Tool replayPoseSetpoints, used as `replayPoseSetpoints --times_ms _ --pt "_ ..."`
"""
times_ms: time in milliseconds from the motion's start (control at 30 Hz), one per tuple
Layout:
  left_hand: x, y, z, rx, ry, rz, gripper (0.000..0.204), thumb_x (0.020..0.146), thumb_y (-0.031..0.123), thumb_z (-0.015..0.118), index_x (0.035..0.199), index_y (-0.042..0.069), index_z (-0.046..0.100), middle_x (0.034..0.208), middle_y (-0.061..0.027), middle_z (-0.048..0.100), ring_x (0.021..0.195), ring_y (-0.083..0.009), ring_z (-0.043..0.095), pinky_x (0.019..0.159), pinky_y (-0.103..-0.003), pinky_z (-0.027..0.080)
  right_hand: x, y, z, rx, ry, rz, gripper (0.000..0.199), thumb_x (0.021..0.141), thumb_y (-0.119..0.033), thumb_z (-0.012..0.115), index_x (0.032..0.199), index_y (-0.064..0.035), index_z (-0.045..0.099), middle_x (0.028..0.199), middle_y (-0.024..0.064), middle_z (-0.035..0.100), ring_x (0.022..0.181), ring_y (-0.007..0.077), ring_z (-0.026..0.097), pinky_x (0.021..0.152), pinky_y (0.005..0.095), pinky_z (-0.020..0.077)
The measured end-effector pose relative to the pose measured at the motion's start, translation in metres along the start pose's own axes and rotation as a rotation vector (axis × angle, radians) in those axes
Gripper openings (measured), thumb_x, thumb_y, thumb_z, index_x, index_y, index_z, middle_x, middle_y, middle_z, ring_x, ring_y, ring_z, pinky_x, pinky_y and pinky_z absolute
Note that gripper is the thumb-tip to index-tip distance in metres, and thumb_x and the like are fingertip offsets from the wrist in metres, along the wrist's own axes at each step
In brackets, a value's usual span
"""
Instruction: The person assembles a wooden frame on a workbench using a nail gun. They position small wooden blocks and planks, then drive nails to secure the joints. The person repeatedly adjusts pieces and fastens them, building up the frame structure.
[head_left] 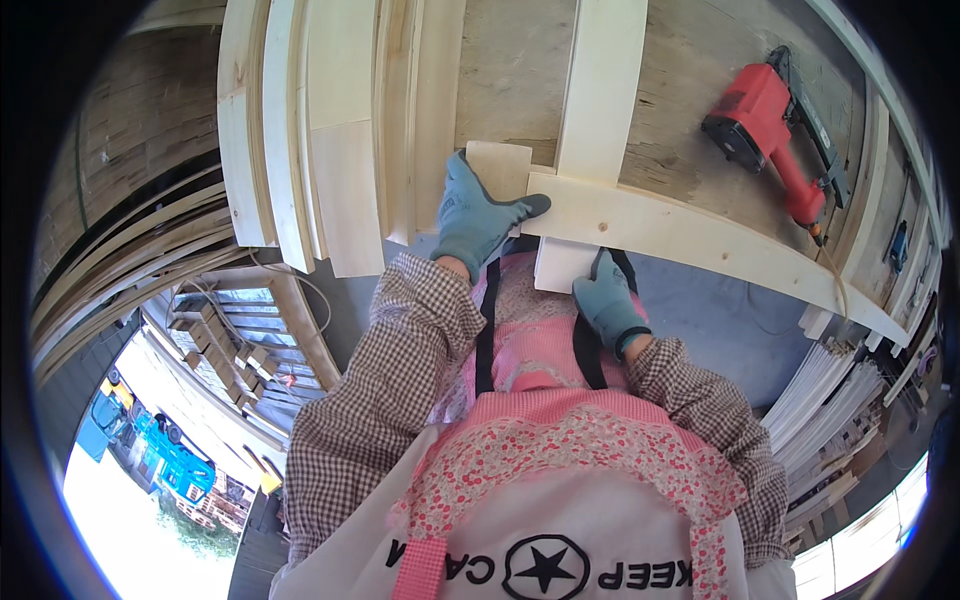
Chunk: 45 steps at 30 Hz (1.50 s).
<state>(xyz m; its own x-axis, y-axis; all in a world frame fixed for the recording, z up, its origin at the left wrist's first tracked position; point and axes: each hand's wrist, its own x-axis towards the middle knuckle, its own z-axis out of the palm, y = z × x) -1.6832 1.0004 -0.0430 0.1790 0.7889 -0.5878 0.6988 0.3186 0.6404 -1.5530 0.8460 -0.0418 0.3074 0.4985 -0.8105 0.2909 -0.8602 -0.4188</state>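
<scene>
The wooden crosspiece (690, 235) could skew if the left hand (475, 217), spread wide, slips while the right hand (606, 302) pinches the near short board (560, 265).

The plywood surface (680, 95) carries long pale boards (340, 120) on the left, a plank (602, 90) meeting a crosswise strip (690, 235), and a red nail gun (752, 112) on the right.

Daylight blown out to white beyond bench's (680, 100) near left corner; smaller glare past near right corner. Bench top evenly lit, shadows soft. Near-edge board (700, 240) bowed by fisheye. Rim black, blue-fringed.
</scene>
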Motion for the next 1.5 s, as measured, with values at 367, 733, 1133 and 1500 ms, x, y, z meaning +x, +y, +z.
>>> replayPoseSetpoints --times_ms 367,733,1133,1500 --pt "0.003 -0.007 0.003 0.001 0.009 -0.015 0.100 0.050 0.037 0.087 0.124 0.000 0.031 0.116 -0.0200 0.048 0.110 -0.0345 0.048 0.092 -0.039 0.041 -0.009 -0.007 -0.003 0.051 -0.039 -0.013 0.054 0.071 -0.003 0.046 0.122 0.0081 0.036 0.108 0.0317 0.052 0.103 0.0445 0.050 0.086 0.0416 0.0416" --pt "0.000 -0.001 0.005 0.002 0.068 -0.003 0.099 0.050 0.035 0.088 0.124 0.001 0.031 0.115 -0.0189 0.049 0.109 -0.0339 0.049 0.092 -0.039 0.042 -0.002 -0.009 0.000 -0.017 -0.034 0.024 0.044 0.072 -0.013 0.052 0.107 0.0103 0.039 0.100 0.0318 0.056 0.096 0.0442 0.054 0.081 0.0427 0.0442" --pt "-0.003 0.005 0.003 0.025 0.072 -0.036 0.100 0.048 0.032 0.089 0.124 -0.001 0.032 0.117 -0.0191 0.048 0.109 -0.0329 0.049 0.091 -0.037 0.043 0.004 -0.011 0.000 -0.054 -0.096 0.040 0.057 0.070 -0.020 0.061 0.112 0.0099 0.037 0.102 0.0300 0.057 0.096 0.0416 0.057 0.085 0.0419 0.0465" --pt "0.000 -0.005 0.007 0.019 0.088 -0.007 0.097 0.049 0.035 0.088 0.122 0.000 0.034 0.116 -0.0189 0.049 0.109 -0.0346 0.049 0.092 -0.039 0.041 0.006 -0.004 0.005 -0.023 -0.032 -0.010 0.056 0.071 -0.030 0.063 0.104 0.0115 0.042 0.100 0.0316 0.057 0.096 0.0434 0.055 0.085 0.0434 0.0444"
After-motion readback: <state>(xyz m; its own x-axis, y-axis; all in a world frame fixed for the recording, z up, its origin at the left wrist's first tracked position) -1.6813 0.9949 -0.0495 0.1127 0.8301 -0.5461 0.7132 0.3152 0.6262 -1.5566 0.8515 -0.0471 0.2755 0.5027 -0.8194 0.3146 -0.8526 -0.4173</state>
